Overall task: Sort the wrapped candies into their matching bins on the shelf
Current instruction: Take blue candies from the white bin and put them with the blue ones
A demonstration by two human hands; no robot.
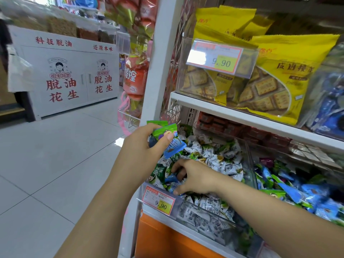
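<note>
Blue and green candies (167,138) sit bunched in the left hand (143,148) while the right hand (195,177) pinches another blue candy (170,178) out of the white-wrapped left bin (214,220), so picking strays is the step in hand, and next they probably need carrying to the blue-green right bin (290,157).

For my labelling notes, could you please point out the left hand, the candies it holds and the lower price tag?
left hand (143,146), head view, back of the hand.
candies (174,147), head view, lowest blue wrapper.
lower price tag (160,199), head view, label's middle.
</note>
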